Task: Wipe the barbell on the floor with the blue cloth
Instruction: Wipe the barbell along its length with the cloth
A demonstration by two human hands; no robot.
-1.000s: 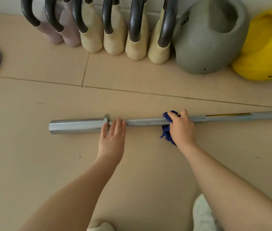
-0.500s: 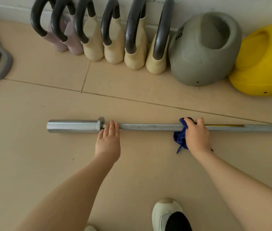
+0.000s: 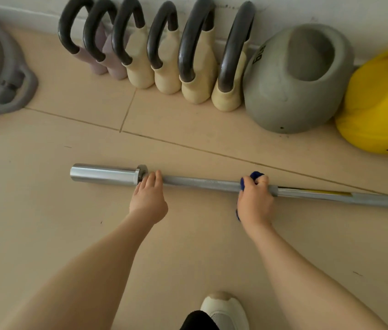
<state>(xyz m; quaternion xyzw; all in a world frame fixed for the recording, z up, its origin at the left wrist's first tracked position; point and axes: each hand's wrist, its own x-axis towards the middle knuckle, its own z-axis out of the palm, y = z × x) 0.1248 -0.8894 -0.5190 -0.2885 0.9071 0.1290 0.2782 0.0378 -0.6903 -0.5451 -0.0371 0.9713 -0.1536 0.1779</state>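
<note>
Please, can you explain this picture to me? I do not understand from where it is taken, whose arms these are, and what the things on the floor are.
The camera sits on a person's head and looks down, so the two bare arms are their own. No machine is here.

A steel barbell lies on the tiled floor. The left hand rests on it beside the collar. The right hand presses a blue cloth around the shaft to wipe it.

Along the wall stand a row of kettlebells, then a grey kettlebell and a yellow one. A white shoe shows below.
</note>
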